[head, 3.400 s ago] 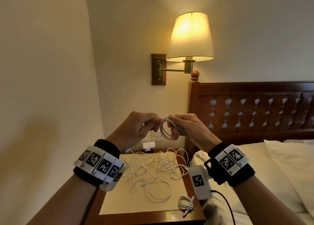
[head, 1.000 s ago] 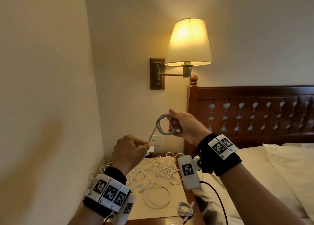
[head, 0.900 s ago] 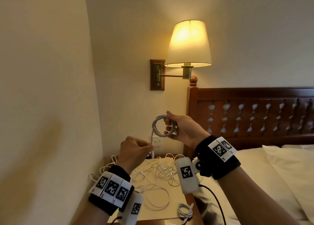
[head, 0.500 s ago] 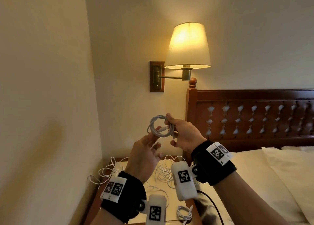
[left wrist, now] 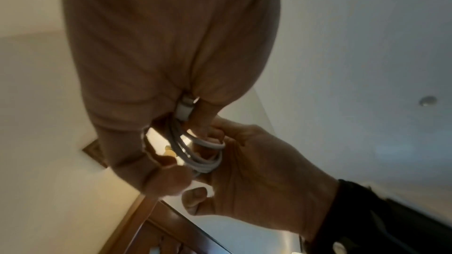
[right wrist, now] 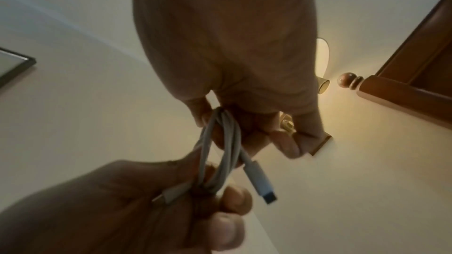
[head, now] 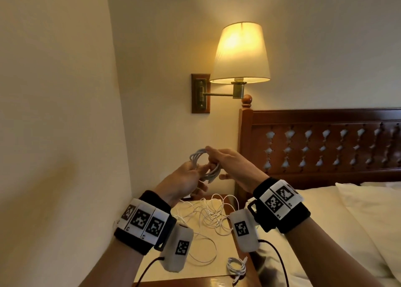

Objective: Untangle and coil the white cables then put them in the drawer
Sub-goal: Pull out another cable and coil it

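Right now your left hand (head: 186, 179) sits at about seven o'clock from the coil (head: 205, 167), palm turned up, its fingers and thumb curled onto the coil's lower-left rim; the right wrist view shows a small connector (right wrist: 171, 193) pinched there with the loops. Between your hands, the coil hangs in the air well above the bench (head: 195, 273), its ring roughly upright and facing you, with no long axis to speak of. A second, larger plug (right wrist: 260, 181) dangles free from the loops, pointing toward five o'clock in the right wrist view. At the coil's three o'clock, your right hand (head: 232, 167) comes over the top, fingers hooked through the ring and gripping the bundle. Both hands are touching the coil, so neither is nearer; my reading is that the coming move turns on which hand keeps the ring while the other tucks the loose plug end.

Below, at six o'clock from the coil, the tangled cables (head: 208, 216) lie spread on the bench, untouched. Farther right, toward the bench's front edge, a finished small coil (head: 236, 267) rests by itself. No drawer shows in any view, so I cannot tell which way it lies from your hands.
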A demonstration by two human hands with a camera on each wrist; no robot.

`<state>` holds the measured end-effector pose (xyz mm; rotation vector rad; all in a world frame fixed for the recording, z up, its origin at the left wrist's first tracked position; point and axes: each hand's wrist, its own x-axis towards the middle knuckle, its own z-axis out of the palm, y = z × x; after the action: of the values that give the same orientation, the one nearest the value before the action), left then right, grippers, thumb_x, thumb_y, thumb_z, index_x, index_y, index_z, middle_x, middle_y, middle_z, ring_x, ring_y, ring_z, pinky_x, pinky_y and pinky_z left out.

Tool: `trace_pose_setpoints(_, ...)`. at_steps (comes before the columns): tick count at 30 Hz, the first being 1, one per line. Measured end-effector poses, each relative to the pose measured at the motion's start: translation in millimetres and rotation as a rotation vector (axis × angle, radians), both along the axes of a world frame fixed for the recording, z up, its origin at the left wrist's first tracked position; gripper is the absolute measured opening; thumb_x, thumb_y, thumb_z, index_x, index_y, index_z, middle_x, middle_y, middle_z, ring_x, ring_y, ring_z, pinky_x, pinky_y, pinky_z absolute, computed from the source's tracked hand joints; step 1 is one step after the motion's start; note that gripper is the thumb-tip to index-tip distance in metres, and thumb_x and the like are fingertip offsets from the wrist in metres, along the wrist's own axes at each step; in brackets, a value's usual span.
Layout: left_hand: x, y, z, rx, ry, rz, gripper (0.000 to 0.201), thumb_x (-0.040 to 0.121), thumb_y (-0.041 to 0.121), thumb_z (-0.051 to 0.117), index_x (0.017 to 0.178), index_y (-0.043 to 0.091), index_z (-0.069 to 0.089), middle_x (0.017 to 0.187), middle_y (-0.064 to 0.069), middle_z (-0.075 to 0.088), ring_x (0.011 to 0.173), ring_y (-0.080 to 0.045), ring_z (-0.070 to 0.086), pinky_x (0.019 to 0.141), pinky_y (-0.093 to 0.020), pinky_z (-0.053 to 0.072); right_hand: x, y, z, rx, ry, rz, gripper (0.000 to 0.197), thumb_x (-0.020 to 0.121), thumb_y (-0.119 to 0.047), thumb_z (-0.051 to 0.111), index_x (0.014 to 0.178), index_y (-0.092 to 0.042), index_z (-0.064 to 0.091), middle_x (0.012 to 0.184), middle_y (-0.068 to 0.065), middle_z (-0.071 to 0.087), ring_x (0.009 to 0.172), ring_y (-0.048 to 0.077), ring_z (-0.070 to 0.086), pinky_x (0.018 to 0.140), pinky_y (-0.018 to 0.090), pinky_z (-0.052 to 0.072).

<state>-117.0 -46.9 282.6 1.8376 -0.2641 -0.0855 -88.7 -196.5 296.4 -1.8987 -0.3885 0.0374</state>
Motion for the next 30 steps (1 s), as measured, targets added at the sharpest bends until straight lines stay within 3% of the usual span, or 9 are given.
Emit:
trace_pose_setpoints(3, 4, -1, -1, 0.093, -0.026, 0.031, 0.03, 0.104, 0.033, 0.036, 0.105, 0.009, 0.055, 0.082, -0.01, 0.061, 0.069, -0.02, 0.059, 0.067, -0.036, 0.049, 1, 3, -5, 0.073, -0.145, -0.026, 0.037, 0.104, -0.038, 0.038, 0.078, -0.017, 0.055, 0.068, -0.002, 0.048, 0.06, 0.01, 0.043, 0.057, 0.023, 0.037)
trace_pose_setpoints(8, 2, -10, -6, 0.686, -0.276, 0.383, 0.046, 0.102, 0.046, 0.035, 0.103, 0.008, 0.062, 0.094, -0.008, 0.068, 0.084, -0.024, 0.063, 0.066, -0.03, 0.041, 8, 16, -19, -0.096, -0.418, -0.225, 0.028, 0.105, -0.03, 0.038, 0.086, -0.017, 0.054, 0.073, -0.008, 0.052, 0.065, 0.009, 0.05, 0.057, 0.016, 0.036)
trace_pose_setpoints(14, -27, -22, -17, 0.881, -0.52, 0.442, 0.05, 0.104, 0.043, 0.021, 0.102, 0.018, 0.065, 0.087, -0.002, 0.066, 0.068, -0.016, 0.049, 0.059, -0.028, 0.034, 19, 11, -24, -0.262, -0.524, -0.336, 0.027, 0.103, -0.036, 0.041, 0.087, -0.019, 0.055, 0.068, -0.009, 0.052, 0.06, 0.005, 0.05, 0.052, 0.014, 0.036)
trace_pose_setpoints(15, -29, -22, -19, 0.885, -0.549, 0.437, 0.05, 0.104, 0.041, 0.02, 0.099, 0.018, 0.064, 0.085, -0.001, 0.065, 0.067, -0.016, 0.047, 0.06, -0.028, 0.033, 20, 11, -25, -0.269, -0.516, -0.331, 0.028, 0.102, -0.037, 0.041, 0.087, -0.019, 0.056, 0.07, -0.009, 0.053, 0.061, 0.006, 0.052, 0.056, 0.015, 0.041)
trace_pose_setpoints(17, -31, -20, -23, 0.881, -0.59, 0.418, 0.048, 0.105, 0.039, 0.019, 0.092, 0.019, 0.061, 0.076, 0.002, 0.058, 0.062, -0.015, 0.045, 0.06, -0.027, 0.031, 22, 12, -27, -0.275, -0.491, -0.322, 0.031, 0.102, -0.039, 0.041, 0.091, -0.018, 0.059, 0.076, -0.005, 0.058, 0.068, 0.012, 0.058, 0.068, 0.035, 0.054)
trace_pose_setpoints(20, -35, -21, -27, 0.903, -0.641, 0.379, 0.043, 0.105, 0.034, 0.019, 0.091, 0.021, 0.057, 0.068, 0.009, 0.048, 0.052, -0.013, 0.04, 0.054, -0.021, 0.026, 28, 13, -30, -0.29, -0.464, -0.322, 0.033, 0.101, -0.04, 0.041, 0.096, -0.016, 0.063, 0.083, 0.0, 0.064, 0.075, 0.021, 0.062, 0.076, 0.049, 0.055)
trace_pose_setpoints(25, -40, -23, -39, 0.761, -0.607, 0.385, 0.042, 0.105, 0.036, 0.021, 0.084, 0.023, 0.055, 0.062, 0.011, 0.041, 0.051, -0.009, 0.039, 0.048, -0.019, 0.023, 31, 16, -36, -0.271, -0.432, -0.303, 0.028, 0.101, -0.041, 0.043, 0.091, -0.023, 0.062, 0.079, -0.001, 0.062, 0.072, 0.024, 0.063, 0.073, 0.05, 0.056)
trace_pose_setpoints(28, -38, -20, -44, 0.47, -0.504, 0.333, 0.045, 0.104, 0.037, 0.028, 0.064, 0.025, 0.043, 0.054, 0.007, 0.042, 0.052, -0.011, 0.041, 0.055, -0.027, 0.029, 27, 15, -37, -0.183, -0.422, -0.239, 0.031, 0.102, -0.038, 0.041, 0.09, -0.017, 0.06, 0.077, -0.002, 0.06, 0.069, 0.019, 0.058, 0.071, 0.042, 0.053)
trace_pose_setpoints(30, -32, -17, -47, 0.282, -0.365, 0.293, 0.052, 0.103, 0.044, 0.027, 0.058, 0.024, 0.042, 0.05, 0.006, 0.043, 0.05, -0.009, 0.039, 0.057, -0.032, 0.031, 22, 13, -32, -0.081, -0.379, -0.164, 0.035, 0.104, -0.038, 0.037, 0.084, -0.016, 0.056, 0.07, -0.005, 0.051, 0.065, 0.014, 0.047, 0.067, 0.037, 0.041)
